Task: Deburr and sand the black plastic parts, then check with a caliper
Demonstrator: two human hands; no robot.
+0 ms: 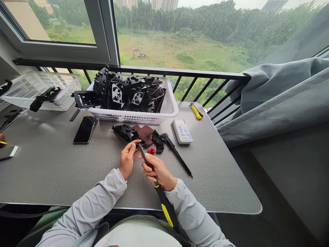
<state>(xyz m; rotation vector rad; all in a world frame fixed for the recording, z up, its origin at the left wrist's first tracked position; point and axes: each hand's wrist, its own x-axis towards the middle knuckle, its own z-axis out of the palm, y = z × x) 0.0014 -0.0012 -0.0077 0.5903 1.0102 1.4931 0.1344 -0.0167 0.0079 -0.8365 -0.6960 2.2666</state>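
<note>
My right hand (159, 171) is closed around a long file (144, 156) with a black and yellow handle that runs back toward my lap. My left hand (128, 157) pinches the file's front end between thumb and fingers, just in front of a black plastic part (125, 132) lying on the grey table (51, 171). Dark red sandpaper sheets (146, 132) and a small red piece (151, 150) lie just beyond my hands. A black caliper (177, 156) stretches diagonally to the right of them.
A white basket (169, 109) heaped with black plastic parts stands behind my hands, a second white basket (64, 92) at the back left. A black phone (84, 129), a white box (182, 132) and a yellow cutter (196, 111) lie about. Another person's fingers (2, 138) show at the left edge.
</note>
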